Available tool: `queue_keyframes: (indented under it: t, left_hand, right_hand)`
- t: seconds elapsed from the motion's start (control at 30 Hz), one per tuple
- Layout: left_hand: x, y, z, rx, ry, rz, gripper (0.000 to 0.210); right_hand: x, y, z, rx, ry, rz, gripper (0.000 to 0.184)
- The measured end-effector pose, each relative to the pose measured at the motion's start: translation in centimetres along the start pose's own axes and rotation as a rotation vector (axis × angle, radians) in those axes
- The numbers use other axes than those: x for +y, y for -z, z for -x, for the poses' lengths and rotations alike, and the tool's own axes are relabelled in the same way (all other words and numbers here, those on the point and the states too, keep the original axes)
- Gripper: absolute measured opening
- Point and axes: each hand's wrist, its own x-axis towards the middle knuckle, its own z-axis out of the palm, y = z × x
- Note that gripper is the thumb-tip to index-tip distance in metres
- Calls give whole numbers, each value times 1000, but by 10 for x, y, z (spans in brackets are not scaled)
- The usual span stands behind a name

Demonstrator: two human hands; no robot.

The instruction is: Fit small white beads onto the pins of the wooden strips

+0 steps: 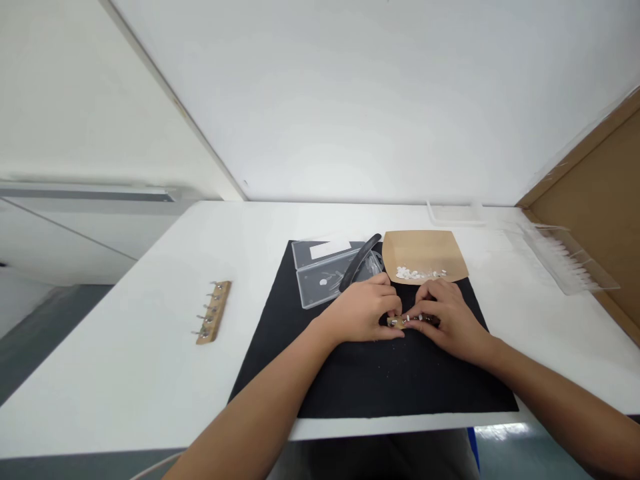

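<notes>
Over the black mat (350,387), my left hand (367,310) is closed around the left end of a small wooden strip (397,323) with metal clips and small white pieces along it. My right hand (447,320) grips the same strip farther right, its thumb and fingers over the clips. The fingers partly hide the strip, and I cannot make out whether a white piece is pinched between them. Just beyond my left hand, a black curved nail file (360,262) lies across an open clear plastic case (307,290).
Behind my hands stands a brown paper tray (425,248) with many small white pieces. A second wooden strip with metal clips (215,312) lies at left on the white table (125,373). Clear plastic trays (565,257) stand at right, near a wooden panel (600,193).
</notes>
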Motion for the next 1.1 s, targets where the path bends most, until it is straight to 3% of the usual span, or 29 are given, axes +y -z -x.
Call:
queue_keyframes:
  t: [0.4, 1.1]
  left_hand:
    - [-1, 1, 0, -12, 30, 112, 23]
    - [-1, 1, -1, -65, 44, 170, 24]
  right_hand:
    - [-2, 4, 1, -80, 0, 1, 9]
    - [-4, 3, 2, -66, -44, -3, 6]
